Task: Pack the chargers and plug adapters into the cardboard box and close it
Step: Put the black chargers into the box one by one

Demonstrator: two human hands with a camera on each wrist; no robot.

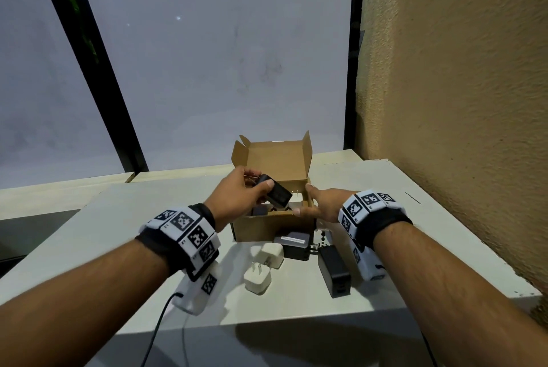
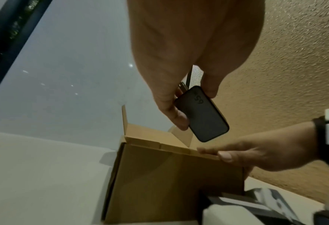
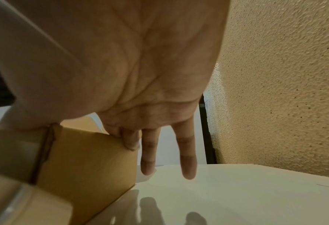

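An open cardboard box (image 1: 267, 229) stands mid-table with its lid flap upright at the back. My left hand (image 1: 261, 180) pinches a black charger (image 1: 278, 196) between thumb and fingers and holds it tilted just above the box's opening; the left wrist view shows the charger (image 2: 204, 118) with its prongs toward the palm. My right hand (image 1: 305, 200) rests on the box's right front corner, thumb on the front rim. Two of its fingers (image 3: 187, 159) hang straight beside the box wall (image 3: 86, 159). A dark item (image 1: 261, 209) lies inside the box.
In front of the box lie two white plug adapters (image 1: 271, 254) (image 1: 257, 279), a black block charger (image 1: 293, 243) and a long black charger (image 1: 334, 270). A textured wall (image 1: 459, 100) runs close along the table's (image 1: 118, 233) right side. A cable (image 1: 160, 322) hangs at the near edge.
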